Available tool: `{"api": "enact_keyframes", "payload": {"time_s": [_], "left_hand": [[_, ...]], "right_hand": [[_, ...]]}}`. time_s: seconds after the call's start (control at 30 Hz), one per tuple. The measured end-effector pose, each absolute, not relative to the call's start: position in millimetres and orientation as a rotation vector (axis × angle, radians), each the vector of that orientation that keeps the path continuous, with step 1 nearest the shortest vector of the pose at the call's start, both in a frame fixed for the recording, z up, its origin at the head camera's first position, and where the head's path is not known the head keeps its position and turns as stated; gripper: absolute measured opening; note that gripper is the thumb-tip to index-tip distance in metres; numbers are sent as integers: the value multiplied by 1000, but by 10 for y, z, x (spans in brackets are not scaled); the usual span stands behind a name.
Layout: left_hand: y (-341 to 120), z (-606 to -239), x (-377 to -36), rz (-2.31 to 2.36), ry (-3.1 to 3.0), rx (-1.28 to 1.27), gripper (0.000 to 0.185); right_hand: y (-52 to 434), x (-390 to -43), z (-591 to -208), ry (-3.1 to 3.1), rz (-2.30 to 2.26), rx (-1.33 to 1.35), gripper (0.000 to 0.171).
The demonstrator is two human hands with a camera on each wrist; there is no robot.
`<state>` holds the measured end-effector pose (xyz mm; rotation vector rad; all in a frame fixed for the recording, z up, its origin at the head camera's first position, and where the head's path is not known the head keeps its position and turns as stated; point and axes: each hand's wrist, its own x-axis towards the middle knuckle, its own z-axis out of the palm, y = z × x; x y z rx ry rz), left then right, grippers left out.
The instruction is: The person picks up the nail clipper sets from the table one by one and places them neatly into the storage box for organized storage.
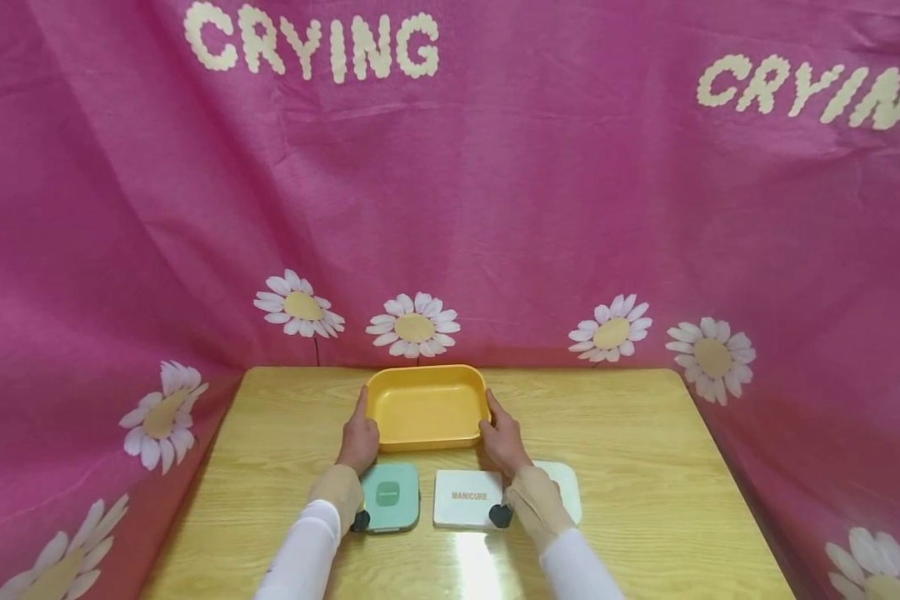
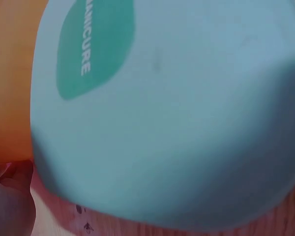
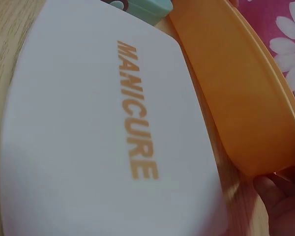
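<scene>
A yellow rectangular tray sits near the back edge of the table, with nothing inside it. My left hand holds its left end, fingers along the side and thumb at the front corner. At the right end my right hand grips it the same way; in the right wrist view, fingers reach the tray's lower edge. Just in front lie a green case, below the left hand, and a white case lettered MANICURE. A pale case is partly hidden by the right forearm.
The wooden table is bordered at the back and sides by a pink cloth printed with daisies and lettering. The tray's back rim stands close to that cloth.
</scene>
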<state>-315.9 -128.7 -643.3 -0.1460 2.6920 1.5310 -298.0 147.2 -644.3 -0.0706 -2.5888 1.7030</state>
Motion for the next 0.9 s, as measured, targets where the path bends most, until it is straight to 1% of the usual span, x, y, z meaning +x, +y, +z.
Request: {"api": "enact_keyframes", "payload": {"time_s": [0.47, 0.73, 0.9], "left_hand": [[-1120, -6397, -3126, 1570, 2683, -130, 71], [-1087, -6462, -3127, 1569, 2702, -98, 71], [-1086, -6445, -3145, 1566, 2681, -122, 72]], "right_hand": [[1625, -2927, -6469, -2570, 1680, -63, 68], [1661, -2900, -6508, -2546, 1739, -127, 68], [1651, -2920, -6509, -2549, 1735, -147, 67]]}}
